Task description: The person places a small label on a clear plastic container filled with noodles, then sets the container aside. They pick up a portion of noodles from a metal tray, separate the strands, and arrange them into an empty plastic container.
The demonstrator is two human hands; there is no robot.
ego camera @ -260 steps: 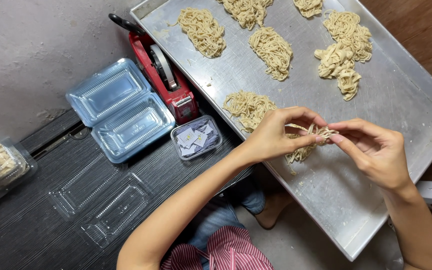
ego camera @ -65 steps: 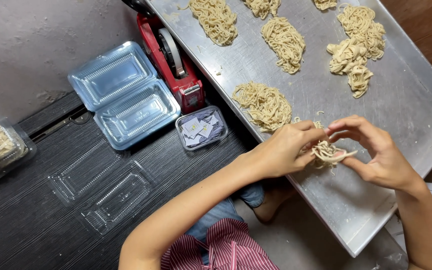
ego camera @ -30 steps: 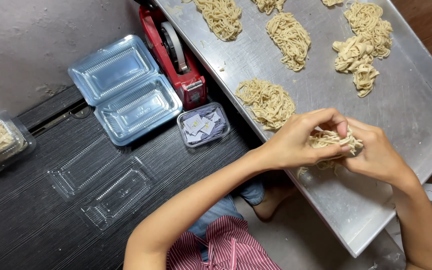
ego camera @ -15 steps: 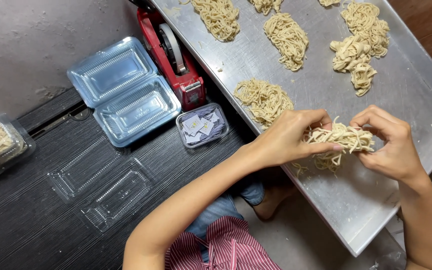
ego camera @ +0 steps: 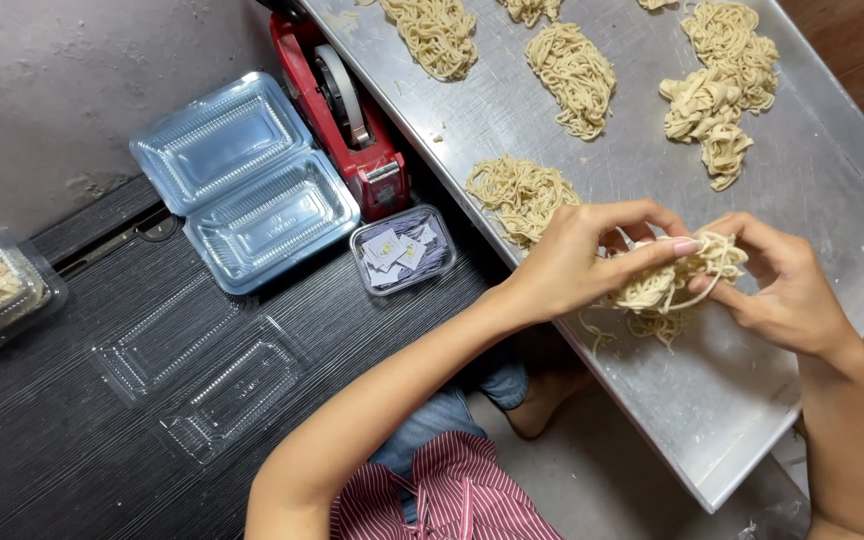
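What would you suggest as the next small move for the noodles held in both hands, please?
Probably tuck in the loose strands: the noodle bundle, pinched between left hand and right hand, has ends dangling over the metal tray.

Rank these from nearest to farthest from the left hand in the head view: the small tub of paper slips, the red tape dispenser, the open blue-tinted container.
1. Small tub of paper slips: just left of the left hand, on the dark mat.
2. Red tape dispenser: up and left, beside the metal tray.
3. Open blue-tinted container: farthest left.

single head view, steeply downward, close
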